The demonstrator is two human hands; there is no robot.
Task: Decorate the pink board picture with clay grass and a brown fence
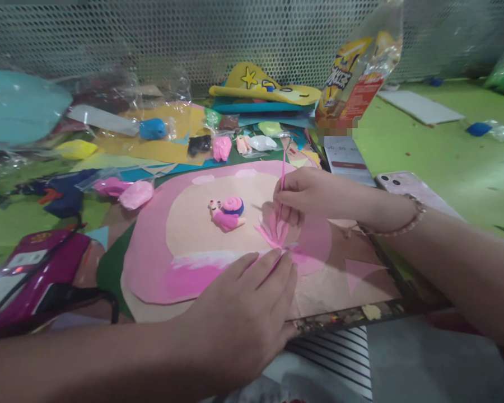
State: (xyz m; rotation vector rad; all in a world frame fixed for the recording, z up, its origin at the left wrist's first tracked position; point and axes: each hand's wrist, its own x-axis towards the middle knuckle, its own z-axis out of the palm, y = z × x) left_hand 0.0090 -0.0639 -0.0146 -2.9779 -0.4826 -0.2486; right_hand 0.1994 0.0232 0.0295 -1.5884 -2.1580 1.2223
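My right hand (296, 193) pinches a slim pink modelling tool (283, 168), held upright. Its lower end meets a pink clay plant (273, 232) with pointed leaves; the tip itself is hard to make out. Flat on the work lies my left hand (252, 308), fingers stretched out, fingertips by the plant's base. Both rest over a rounded pink and beige paper picture (147, 252) with a painted magenta-and-white band along its lower part. To the plant's left, a clay snail (227, 212) with a pink spiral and blue shell sits on the beige area.
Bagged clay lumps, one pink (136, 194) and one blue (152, 129), lie behind and left. A magenta corded device (46, 268) stands at left. Behind are a yellow cutout (243, 78) and a snack bag (353, 73). Two phones (348, 159) (415, 190) lie right.
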